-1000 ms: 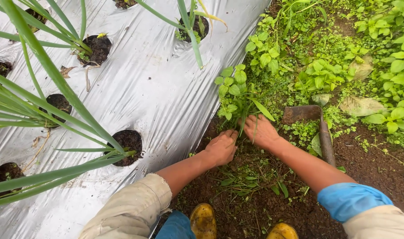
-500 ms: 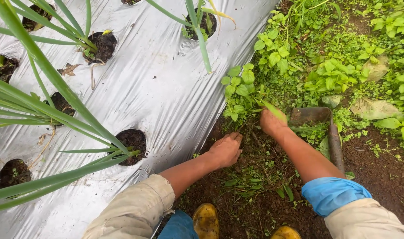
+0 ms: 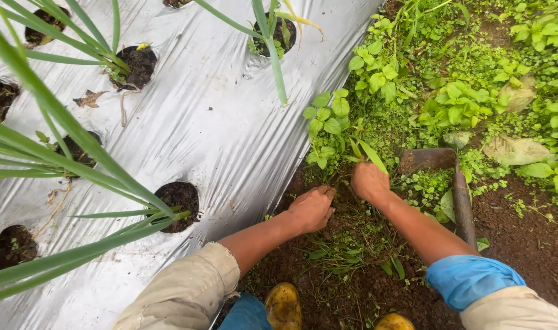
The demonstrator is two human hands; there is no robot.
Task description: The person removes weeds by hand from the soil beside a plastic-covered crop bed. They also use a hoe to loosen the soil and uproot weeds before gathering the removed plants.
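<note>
My left hand (image 3: pixel 311 208) is down on the soil at the edge of the silver plastic mulch sheet (image 3: pixel 218 128), fingers curled into low weed stems. My right hand (image 3: pixel 369 181) is closed around the base of a leafy green weed (image 3: pixel 331 131) growing beside the sheet. Whether the left hand truly grips stems is hard to tell. A rusty hoe (image 3: pixel 441 174) lies on the ground just right of my right hand, its blade among small weeds.
Round soil-filled holes (image 3: pixel 180 198) in the sheet hold long-leaved green plants (image 3: pixel 71 165). Dense weeds (image 3: pixel 462 91) cover the ground to the right, with bare dark soil (image 3: pixel 523 232) beyond the hoe. My yellow boots (image 3: pixel 285 305) show at the bottom edge.
My right hand has gone from the weed's base, up toward the hoe, and back onto the stems. My left hand has stayed low at the sheet's edge, shifting slightly.
</note>
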